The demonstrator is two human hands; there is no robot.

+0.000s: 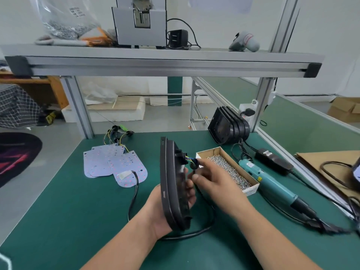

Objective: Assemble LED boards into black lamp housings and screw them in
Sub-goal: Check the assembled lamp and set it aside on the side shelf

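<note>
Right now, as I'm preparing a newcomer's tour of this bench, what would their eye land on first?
The black lamp housing stands on edge at the centre of the green mat, held by the left hand, while the right hand pinches the wiring at its back. To its left lie pale LED boards. To its right are a box of screws and a teal screwdriver.

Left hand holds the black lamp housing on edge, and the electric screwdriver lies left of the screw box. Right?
No. In the head view the electric screwdriver lies right of the screw box, not left. The left hand does hold the black lamp housing on edge.
</note>
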